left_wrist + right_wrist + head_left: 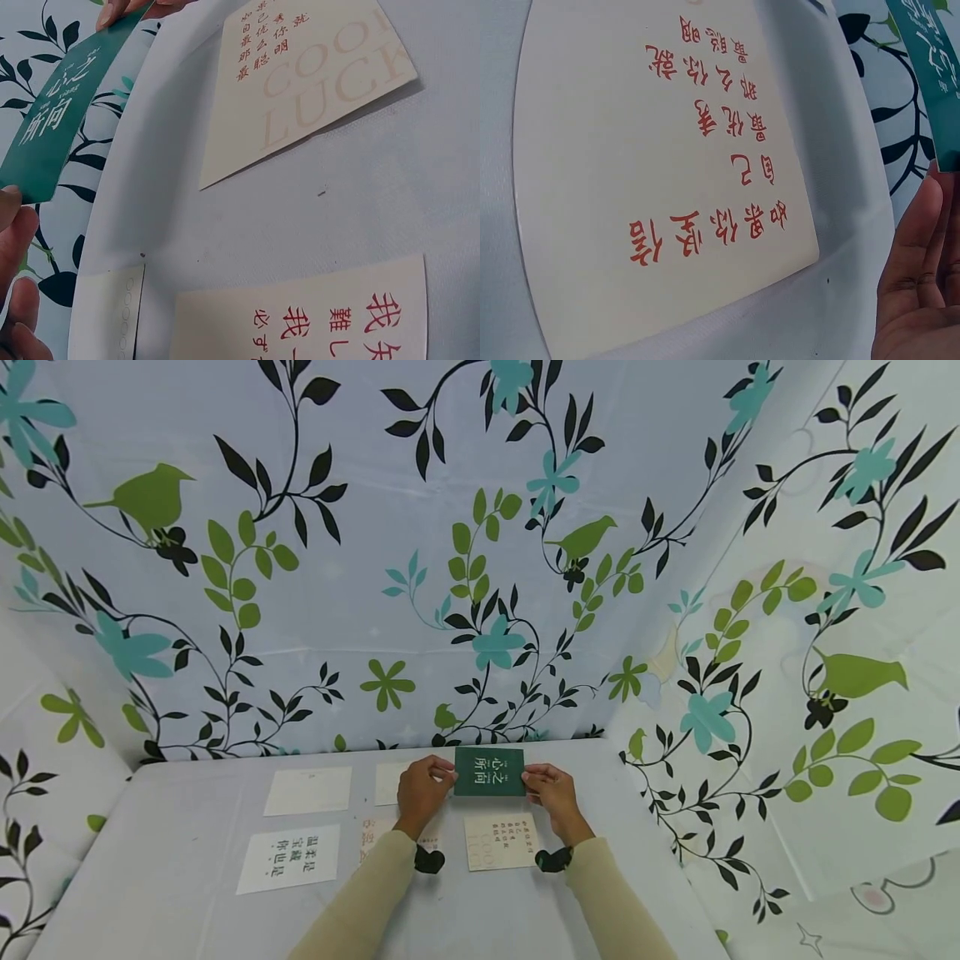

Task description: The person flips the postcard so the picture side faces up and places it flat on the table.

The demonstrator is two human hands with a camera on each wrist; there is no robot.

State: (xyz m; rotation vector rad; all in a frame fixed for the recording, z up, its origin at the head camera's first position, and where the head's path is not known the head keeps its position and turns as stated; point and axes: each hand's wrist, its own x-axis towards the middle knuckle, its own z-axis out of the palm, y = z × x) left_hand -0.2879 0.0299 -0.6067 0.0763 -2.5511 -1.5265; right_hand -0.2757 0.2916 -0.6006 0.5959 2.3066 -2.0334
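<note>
A dark green card [489, 772] with white Chinese characters is held up at the far edge of the table. My left hand [422, 791] pinches it at its left end, and my right hand [555, 793] pinches the opposite end. In the left wrist view the green card [56, 112] is tilted, its lettered face showing. Only part of it appears beside my right hand [922, 277] in the right wrist view. Just nearer than the green card, a cream card [498, 852] with red characters and pale "LUCK" lettering lies flat.
To the left lie a white card [291, 858] with black characters and a mostly blank cream card [307, 791]. My left hand and forearm partly hide another pale card [388, 783] and a red-lettered card [369, 835]. A leaf-patterned curtain [337, 610] hangs behind the white table [172, 868].
</note>
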